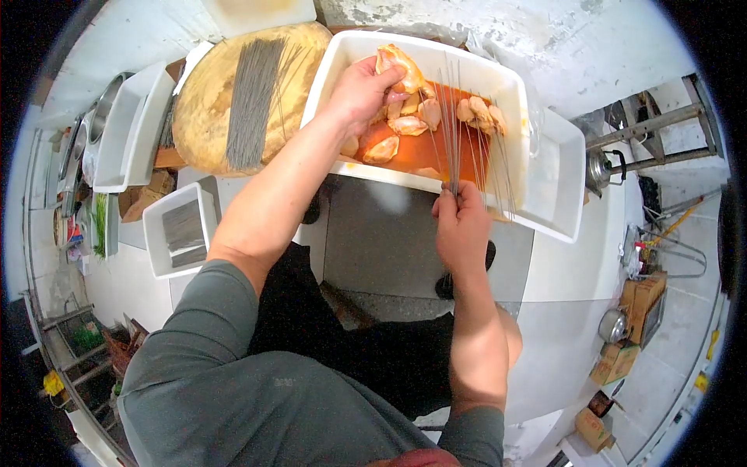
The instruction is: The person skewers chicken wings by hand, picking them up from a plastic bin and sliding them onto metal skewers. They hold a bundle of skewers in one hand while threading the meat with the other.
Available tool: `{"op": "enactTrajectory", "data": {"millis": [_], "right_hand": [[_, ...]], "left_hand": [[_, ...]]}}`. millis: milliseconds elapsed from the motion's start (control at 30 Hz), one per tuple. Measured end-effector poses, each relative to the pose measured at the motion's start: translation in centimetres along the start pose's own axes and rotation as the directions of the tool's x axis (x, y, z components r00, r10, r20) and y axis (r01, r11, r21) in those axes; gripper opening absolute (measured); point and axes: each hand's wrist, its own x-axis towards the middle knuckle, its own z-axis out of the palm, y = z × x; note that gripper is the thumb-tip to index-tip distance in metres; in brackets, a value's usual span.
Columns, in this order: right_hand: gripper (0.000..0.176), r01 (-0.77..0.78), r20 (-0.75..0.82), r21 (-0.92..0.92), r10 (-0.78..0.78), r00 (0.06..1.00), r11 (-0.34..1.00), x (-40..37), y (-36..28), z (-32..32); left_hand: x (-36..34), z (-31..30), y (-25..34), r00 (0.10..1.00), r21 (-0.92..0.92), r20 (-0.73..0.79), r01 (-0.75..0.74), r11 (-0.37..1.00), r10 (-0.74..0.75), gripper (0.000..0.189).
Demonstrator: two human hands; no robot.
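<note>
My left hand (362, 95) pinches a raw chicken wing (401, 64) above the far left part of a white tub (510, 78). Thin metal skewers (454, 148) stand in a loose bundle in my right hand (464, 222), closed around their lower ends at the tub's near side. Their upper ends reach over the tub. Inside it, several wing pieces (381, 149) lie in orange-red marinade (420, 156). More meat pieces (481, 115) sit toward the right, with skewers (506, 175) running from them to the tub's near edge.
Left of the tub, a round wooden chopping block (206, 101) carries a pile of skewers (255, 101). A small white bin (156, 237) with more skewers stands below it. Another white tub (564, 179) adjoins on the right, near a metal kettle (599, 167). Cardboard boxes (615, 362) stand at the lower right.
</note>
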Motion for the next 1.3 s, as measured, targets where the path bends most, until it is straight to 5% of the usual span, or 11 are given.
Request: {"op": "enactTrajectory", "data": {"millis": [200, 500, 1300], "right_hand": [[0.01, -0.068, 0.03, 0.123, 0.065, 0.997, 0.99, 0.3, -0.6, -0.1], [0.015, -0.09, 0.052, 0.122, 0.084, 0.995, 0.988, 0.9, 0.0, -0.3], [0.015, -0.038, 0.071, 0.06, 0.034, 0.997, 0.997, 1.0, -0.9, -1.1]], "left_hand": [[0.1, -0.6, 0.7, 0.996, -0.298, 0.036, 0.093, 0.95, -0.086, 0.022], [0.2, -0.7, 0.4, 0.996, -0.208, 0.071, 0.059, 0.976, -0.045, 0.025], [0.4, -0.9, 0.6, 0.998, -0.345, 0.061, 0.013, 0.939, 0.008, 0.027]]}}
